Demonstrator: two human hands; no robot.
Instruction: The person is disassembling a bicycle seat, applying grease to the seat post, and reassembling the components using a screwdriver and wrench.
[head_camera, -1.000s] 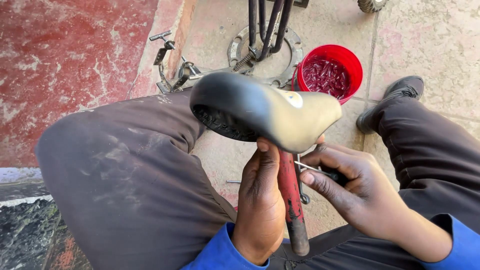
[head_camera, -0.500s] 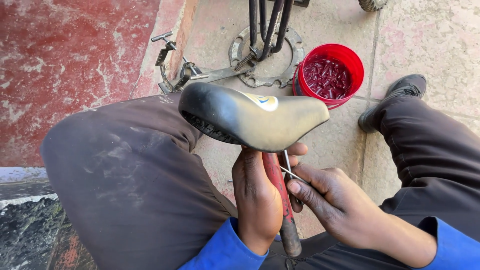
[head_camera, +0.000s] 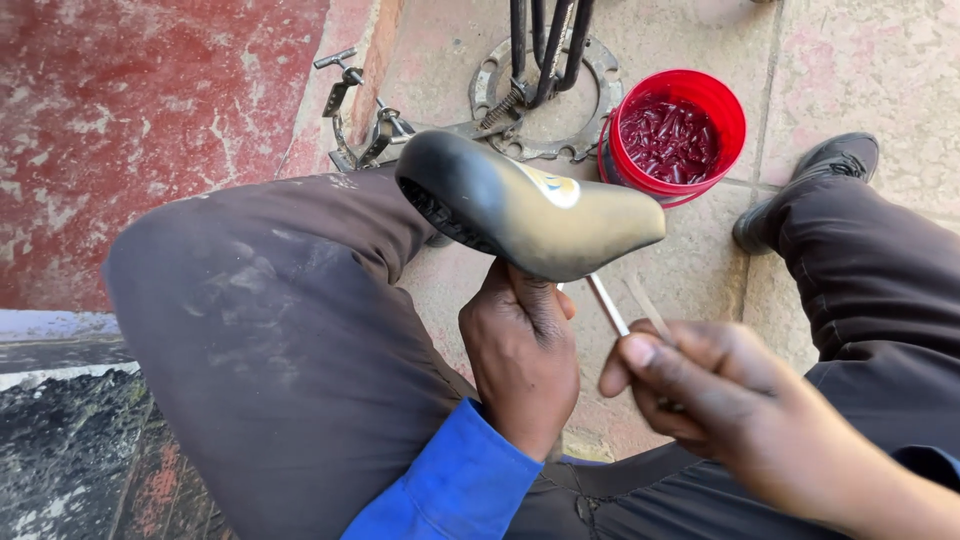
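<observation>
Below the bicycle saddle (head_camera: 530, 205) the left hand (head_camera: 520, 360) grips its post while the blurred right hand (head_camera: 700, 395) pinches a thin metal tool (head_camera: 607, 303), which might slip towards the red bucket (head_camera: 680, 135) beyond

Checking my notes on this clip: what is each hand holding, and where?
Left hand: bicycle saddle, gripped at its post underneath. Right hand: thin metal tool, by its lower end.
</observation>
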